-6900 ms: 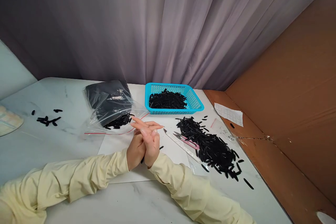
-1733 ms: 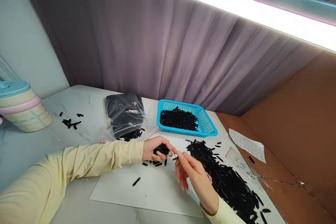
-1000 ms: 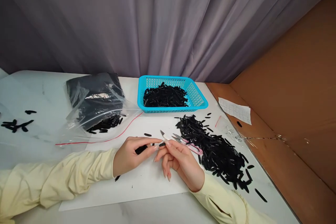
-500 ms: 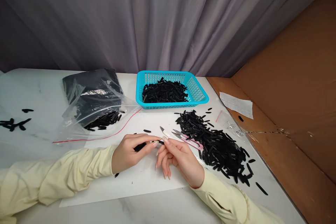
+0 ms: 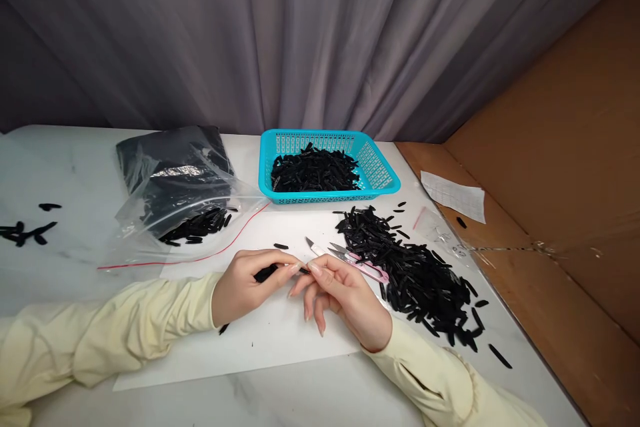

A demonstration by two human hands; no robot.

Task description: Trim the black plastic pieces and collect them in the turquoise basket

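Both hands meet over the middle of the white sheet (image 5: 280,340), fingertips touching. From the head camera, the left hand (image 5: 243,287) is curled around a small clutch of black strips (image 5: 265,273), and the right hand (image 5: 345,293) pinches the end of one strip between thumb and forefinger, its other fingers loose and bent downward. Held so, the bunch seems to serve as a ready stock from which single pieces are drawn.

Just beyond the right hand lie pink-handled snips (image 5: 357,261), blades pointing left, within easy reach. To their right spreads a loose heap of black strips (image 5: 415,273), thin, flat and matte, spilling toward the bench (image 5: 75,173) edge. Behind, a turquoise mesh basket (image 5: 383,177) holds more. A clear zip bag (image 5: 175,200) with a red seal line, glossy and creased, lies open at the left. A brown cardboard wall (image 5: 550,147) closes the right side.
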